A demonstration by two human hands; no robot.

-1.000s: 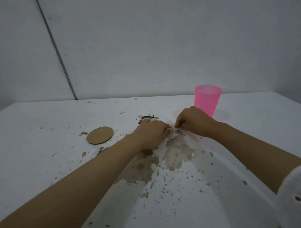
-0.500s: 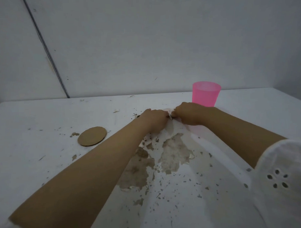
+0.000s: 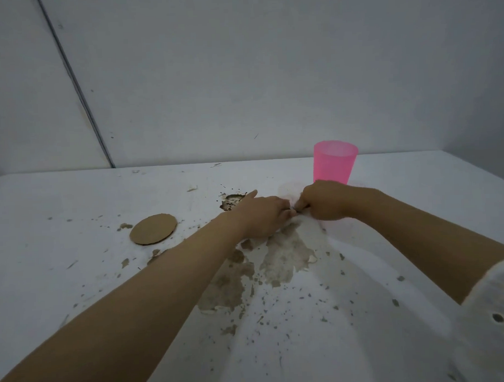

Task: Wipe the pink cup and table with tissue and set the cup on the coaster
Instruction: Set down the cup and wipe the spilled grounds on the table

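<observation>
Pink cup (image 3: 335, 162) stood upright near the far edge of the bench (image 3: 62, 283), just behind the right hand (image 3: 322, 201), which with the left hand (image 3: 263, 216) pinched a tissue (image 3: 294, 210) scrap; it looked light, thin-walled and tippy, best gripped round its middle.

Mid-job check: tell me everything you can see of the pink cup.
The pink cup is translucent, plastic-looking, tapered, wider at its open rim, without a handle. It stands upright on the white table near the back wall, apart from the coaster at left. The right hand hides its base; contact there cannot be told.
</observation>
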